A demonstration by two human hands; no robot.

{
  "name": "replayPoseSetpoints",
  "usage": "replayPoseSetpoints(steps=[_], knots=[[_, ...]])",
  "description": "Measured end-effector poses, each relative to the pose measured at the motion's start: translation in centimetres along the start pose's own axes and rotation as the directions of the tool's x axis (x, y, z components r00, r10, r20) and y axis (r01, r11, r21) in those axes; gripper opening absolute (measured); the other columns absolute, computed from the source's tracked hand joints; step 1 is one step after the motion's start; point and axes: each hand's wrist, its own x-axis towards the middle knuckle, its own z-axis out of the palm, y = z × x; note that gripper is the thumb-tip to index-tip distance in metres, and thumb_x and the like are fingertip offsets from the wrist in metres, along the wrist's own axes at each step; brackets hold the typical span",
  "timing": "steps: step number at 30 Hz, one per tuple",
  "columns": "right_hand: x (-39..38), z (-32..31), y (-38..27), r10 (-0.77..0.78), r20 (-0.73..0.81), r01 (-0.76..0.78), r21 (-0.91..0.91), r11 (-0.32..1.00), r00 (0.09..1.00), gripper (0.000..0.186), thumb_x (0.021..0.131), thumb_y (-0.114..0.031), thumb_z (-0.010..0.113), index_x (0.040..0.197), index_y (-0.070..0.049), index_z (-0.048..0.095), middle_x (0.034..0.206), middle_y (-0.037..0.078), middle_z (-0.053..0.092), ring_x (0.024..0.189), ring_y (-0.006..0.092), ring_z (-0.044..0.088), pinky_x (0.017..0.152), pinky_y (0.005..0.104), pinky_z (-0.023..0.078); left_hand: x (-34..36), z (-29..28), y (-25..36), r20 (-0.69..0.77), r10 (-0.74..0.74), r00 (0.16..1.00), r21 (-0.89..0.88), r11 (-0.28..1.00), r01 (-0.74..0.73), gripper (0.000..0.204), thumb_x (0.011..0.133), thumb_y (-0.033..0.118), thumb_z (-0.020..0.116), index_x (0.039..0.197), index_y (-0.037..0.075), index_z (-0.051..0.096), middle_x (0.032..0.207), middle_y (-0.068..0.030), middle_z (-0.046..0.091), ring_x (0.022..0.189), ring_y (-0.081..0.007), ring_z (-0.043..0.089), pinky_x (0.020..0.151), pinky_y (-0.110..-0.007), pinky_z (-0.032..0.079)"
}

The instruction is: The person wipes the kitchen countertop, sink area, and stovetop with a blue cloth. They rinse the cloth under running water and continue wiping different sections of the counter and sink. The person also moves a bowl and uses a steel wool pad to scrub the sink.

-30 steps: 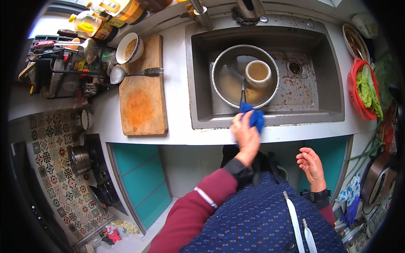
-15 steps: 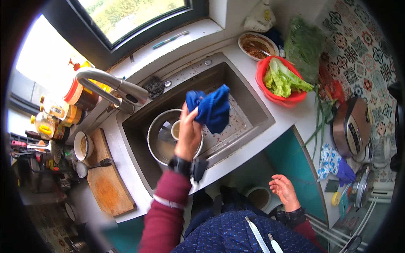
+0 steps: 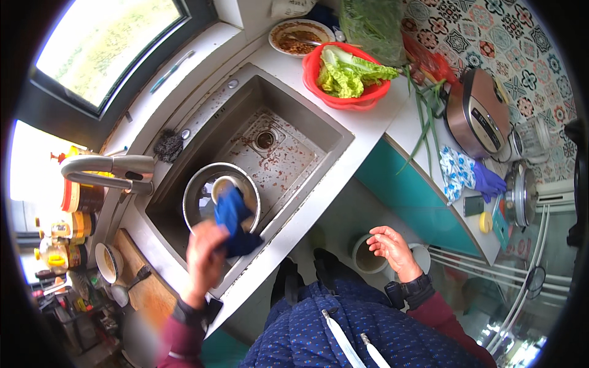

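Note:
My left hand [image 3: 205, 254], blurred by motion, is closed on a dark blue cloth [image 3: 236, 224]. The cloth hangs over the near side of a round metal basin [image 3: 256, 184] and partly hides it. Inside the basin are water and a small pale bowl [image 3: 222, 183]. This basin stands in the left half of a brown-grey sink [image 3: 336, 149], whose floor is strewn with reddish-brown scraps around the drain. To the right, in front of my body and away from the counter, my right hand [image 3: 396, 251] hovers with loosely bent fingers apart and nothing in them.
A faucet [image 3: 113, 164] arches at the sink's left. Beyond the sink stand a red basket [image 3: 362, 101] of lettuce and a sauce-stained bowl [image 3: 300, 24]. Right are green onions [image 3: 423, 119], a cooker [image 3: 475, 116] and gloves [image 3: 457, 172]. A bucket [image 3: 362, 260] sits on the floor.
My left hand has brought the blue cloth from above the sink's middle down toward its near left edge, past the basin. The whole view has turned rightward. My right hand keeps its loose pose.

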Motion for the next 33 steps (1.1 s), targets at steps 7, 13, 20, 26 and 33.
replayPoseSetpoints(steps=[7,13,20,26,33], knots=[[-1.9,2.1,3.0,0.059,-0.075,-0.058,0.019,0.998,0.995,0.016,0.097,-0.016,0.053,0.110,-0.008,0.059,0.093,0.005,0.066,0.079,0.0112,0.064,0.067,0.0226,0.051,-10.4,5.4,-2.0,0.809,0.174,0.561,0.125,0.882,-0.453,0.055,0.083,0.024,0.061,0.136,0.032,0.049,0.145,-0.0002,0.043,0.129,-0.0289,0.042,0.103,-0.049,0.035],[-4.9,2.8,5.1,-0.021,-0.153,0.032,0.072,0.997,0.988,0.017,0.099,-0.017,0.051,0.111,-0.008,0.058,0.095,0.006,0.065,0.081,0.0121,0.063,0.069,0.0236,0.050,-1.3,16.8,-1.3,0.566,0.513,0.645,-0.036,0.797,-0.603,0.042,0.085,0.025,0.060,0.127,0.023,0.056,0.141,-0.0064,0.045,0.134,-0.0329,0.038,0.106,-0.053,0.033],[-5.2,0.2,4.4,0.014,-0.260,0.027,0.153,0.988,0.966,0.018,0.097,-0.017,0.054,0.111,-0.007,0.058,0.094,0.006,0.066,0.081,0.0127,0.064,0.069,0.0240,0.051,14.9,29.1,2.6,0.319,0.520,0.793,0.031,0.830,-0.557,0.035,0.086,0.019,0.053,0.120,0.020,0.060,0.136,-0.0089,0.049,0.130,-0.0339,0.041,0.106,-0.053,0.033],[0.2,-5.9,-1.2,-0.020,-0.206,0.035,0.070,0.997,0.978,0.020,0.097,-0.019,0.054,0.111,-0.006,0.059,0.098,0.006,0.065,0.083,0.0115,0.063,0.070,0.0232,0.050,27.4,31.7,3.1,0.065,0.204,0.977,0.079,0.975,-0.209,0.034,0.087,0.006,0.052,0.120,0.014,0.057,0.105,-0.0151,0.058,0.086,-0.0353,0.061,0.072,-0.043,0.052],[4.5,-13.1,-11.2,-0.015,-0.199,0.030,0.075,0.997,0.980,0.020,0.098,-0.016,0.052,0.112,-0.004,0.059,0.096,0.006,0.064,0.082,0.0113,0.062,0.071,0.0233,0.049,30.1,31.8,14.5,0.111,0.062,0.992,-0.177,0.983,-0.042,0.041,0.081,0.003,0.059,0.120,0.014,0.059,0.114,-0.0178,0.057,0.096,-0.0373,0.061,0.075,-0.045,0.053]])
